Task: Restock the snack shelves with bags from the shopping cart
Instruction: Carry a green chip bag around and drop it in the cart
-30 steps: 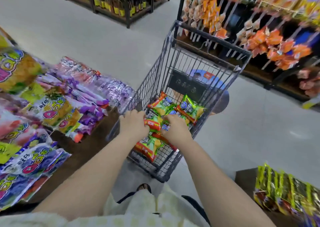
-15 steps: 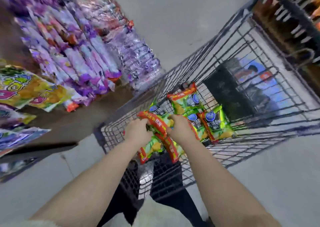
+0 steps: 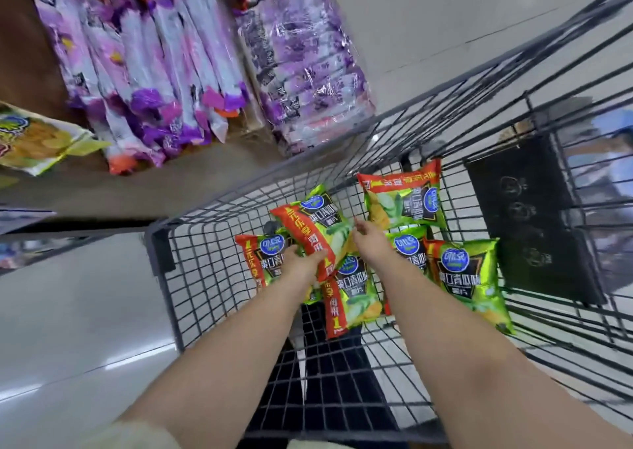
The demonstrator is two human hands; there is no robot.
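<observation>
Several green chip bags with red bands lie in the wire shopping cart (image 3: 164, 243). My left hand (image 3: 301, 260) grips one tilted green bag (image 3: 318, 229) by its lower edge, lifted above the others. My right hand (image 3: 371, 243) is on the right side of the same bag, fingers extended toward it. Another bag (image 3: 404, 201) lies farther back, one (image 3: 466, 273) lies to the right, and one (image 3: 352, 291) lies under my hands.
The brown snack shelf (image 3: 137, 188) stands left of the cart with rows of purple bags (image 3: 154, 71) and a wrapped purple pack (image 3: 308, 71). A yellow bag (image 3: 37, 140) lies at the far left. A black panel (image 3: 527, 215) sits at the cart's far end. Grey floor surrounds.
The view has tilted down and closer to the cart. Both hands stay among the bags; the top bag has been raised and tilted, and my right hand's fingers have loosened from it.
</observation>
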